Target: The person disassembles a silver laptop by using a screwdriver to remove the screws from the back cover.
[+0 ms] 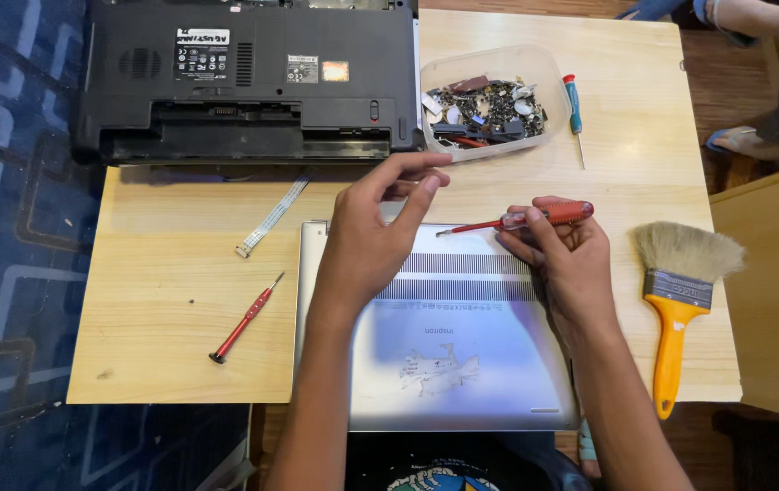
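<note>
A silver laptop [462, 355] lies upside down on the wooden table [162, 273] in front of me. My right hand [567, 259] holds a red screwdriver [544, 216] level over the laptop's far edge, with the tip pointing left. My left hand [376, 232] hovers above the laptop's far left corner with thumb and forefinger pinched together; whether something tiny sits between them I cannot tell.
A black laptop [244, 77] lies bottom-up at the back. Beside it stand a clear tub [489, 95] of small parts and a teal screwdriver [574, 105]. A small red screwdriver [246, 320] and a flat ribbon cable [273, 216] lie left, a yellow-handled brush [678, 305] right. Another person's feet [753, 55] at top right.
</note>
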